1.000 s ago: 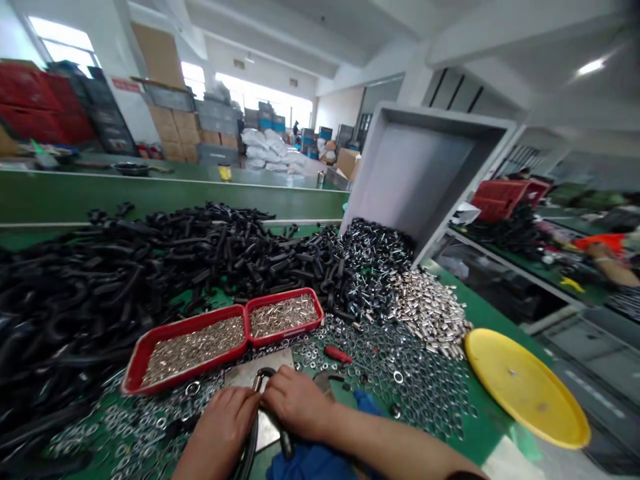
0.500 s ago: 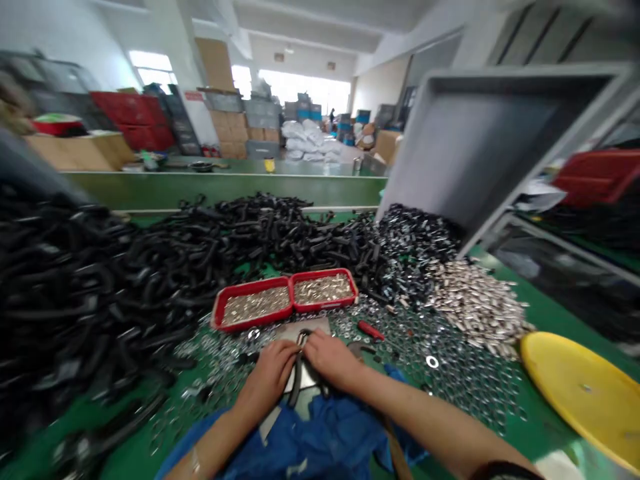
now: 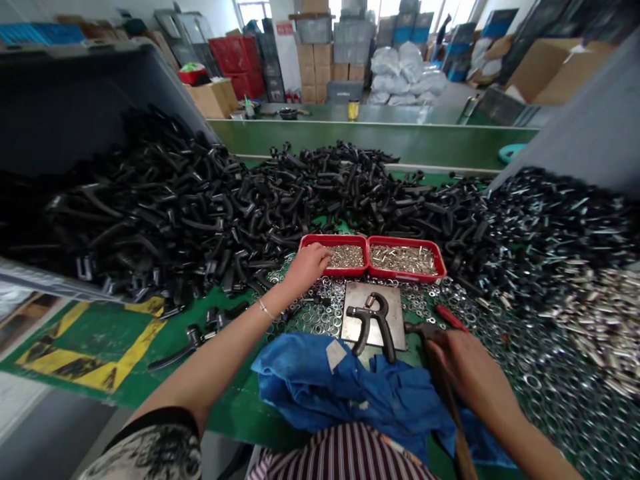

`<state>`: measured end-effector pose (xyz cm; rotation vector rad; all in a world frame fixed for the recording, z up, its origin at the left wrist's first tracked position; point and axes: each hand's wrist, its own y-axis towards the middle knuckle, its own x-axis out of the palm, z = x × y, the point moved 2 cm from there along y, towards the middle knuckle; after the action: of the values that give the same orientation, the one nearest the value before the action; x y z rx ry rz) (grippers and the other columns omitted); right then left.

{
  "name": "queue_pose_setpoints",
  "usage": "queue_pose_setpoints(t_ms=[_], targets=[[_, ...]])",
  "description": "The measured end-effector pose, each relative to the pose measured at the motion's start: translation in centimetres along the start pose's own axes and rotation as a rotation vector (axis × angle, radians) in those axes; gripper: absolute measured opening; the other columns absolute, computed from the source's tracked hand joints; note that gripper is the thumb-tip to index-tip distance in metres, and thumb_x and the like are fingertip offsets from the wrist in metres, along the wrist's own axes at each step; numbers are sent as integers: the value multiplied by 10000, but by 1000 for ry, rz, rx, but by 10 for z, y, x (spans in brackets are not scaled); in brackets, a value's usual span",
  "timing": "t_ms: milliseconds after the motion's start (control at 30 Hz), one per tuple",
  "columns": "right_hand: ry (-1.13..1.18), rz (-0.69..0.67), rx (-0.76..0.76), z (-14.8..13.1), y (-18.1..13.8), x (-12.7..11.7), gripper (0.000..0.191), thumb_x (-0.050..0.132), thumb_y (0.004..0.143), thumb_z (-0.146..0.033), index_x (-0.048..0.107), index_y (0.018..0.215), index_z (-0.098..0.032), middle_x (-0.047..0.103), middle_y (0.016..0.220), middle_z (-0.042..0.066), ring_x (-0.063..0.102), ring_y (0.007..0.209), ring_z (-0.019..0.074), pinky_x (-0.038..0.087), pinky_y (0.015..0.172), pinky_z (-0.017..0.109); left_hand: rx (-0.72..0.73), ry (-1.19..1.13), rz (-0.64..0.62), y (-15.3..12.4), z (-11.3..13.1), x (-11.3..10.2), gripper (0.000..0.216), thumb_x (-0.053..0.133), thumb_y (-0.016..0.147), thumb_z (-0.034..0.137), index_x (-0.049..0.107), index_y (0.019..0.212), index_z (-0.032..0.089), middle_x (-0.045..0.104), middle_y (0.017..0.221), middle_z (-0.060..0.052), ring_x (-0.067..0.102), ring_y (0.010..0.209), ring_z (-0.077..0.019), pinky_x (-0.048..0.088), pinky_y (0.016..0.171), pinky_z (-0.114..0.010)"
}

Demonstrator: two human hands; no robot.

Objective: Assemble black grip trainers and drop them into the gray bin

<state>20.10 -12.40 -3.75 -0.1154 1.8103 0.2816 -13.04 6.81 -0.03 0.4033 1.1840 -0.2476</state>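
My left hand (image 3: 313,263) reaches into the left red tray (image 3: 334,271), which holds small metal pins. Its fingertips are pinched together among the pins; what they hold is too small to make out. My right hand (image 3: 463,360) is closed round a hammer (image 3: 443,383) near its head, with the wooden handle running down toward me. Between my hands, a black two-handled hand grip (image 3: 373,320) lies untouched on a square metal plate (image 3: 397,307), its legs toward me. A blue cloth (image 3: 345,387) is bunched in front of the plate.
A second red tray (image 3: 407,273) of metal pins adjoins the first. Black handles (image 3: 280,200) are heaped behind and left. Metal rings (image 3: 555,400) cover the right side, near piles of dark parts (image 3: 555,220) and silver cylinders (image 3: 605,320). A red-handled tool (image 3: 451,319) lies by the hammer.
Both hands have left the hand grip, which now lies on the plate. My left hand has moved to the left tray, my right hand to the hammer. The view has swung left and down.
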Motion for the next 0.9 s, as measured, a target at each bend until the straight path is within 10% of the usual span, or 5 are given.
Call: queue_pose_setpoints(t_ms=[267, 467, 767, 900], targets=[[19, -365, 378, 6, -50, 17, 373, 402, 941, -588, 473, 832, -238, 653, 668, 49, 682, 641, 281, 433, 539, 338, -184, 179, -255, 49, -18, 15, 165, 588, 815, 97, 739, 866, 55, 723, 915, -212, 701, 925, -279, 517, 854, -335], [353, -132, 415, 27, -31, -6, 408, 531, 863, -595, 506, 1020, -218, 697, 875, 78, 678, 706, 240, 527, 638, 343, -178, 167, -172, 32, -21, 16, 251, 502, 899, 137, 656, 1087, 71, 689, 1073, -189, 669, 1005, -244, 507, 880, -316], [545, -253, 372, 3, -16, -27, 337, 379, 982, -525, 572, 996, -248, 628, 676, 8, 588, 542, 187, 473, 531, 290, 149, 95, -14, 6, -4, -15, 189, 465, 941, 162, 620, 1043, 130, 646, 1053, -100, 587, 1003, -208, 462, 888, -327], [538, -335, 296, -12, -5, -33, 368, 416, 966, -544, 586, 1098, -246, 653, 716, 19, 636, 640, 211, 489, 588, 301, 348, 234, -161, -32, 0, -8, 233, 395, 976, 170, 624, 999, 136, 625, 992, -106, 557, 923, -213, 447, 826, -340]])
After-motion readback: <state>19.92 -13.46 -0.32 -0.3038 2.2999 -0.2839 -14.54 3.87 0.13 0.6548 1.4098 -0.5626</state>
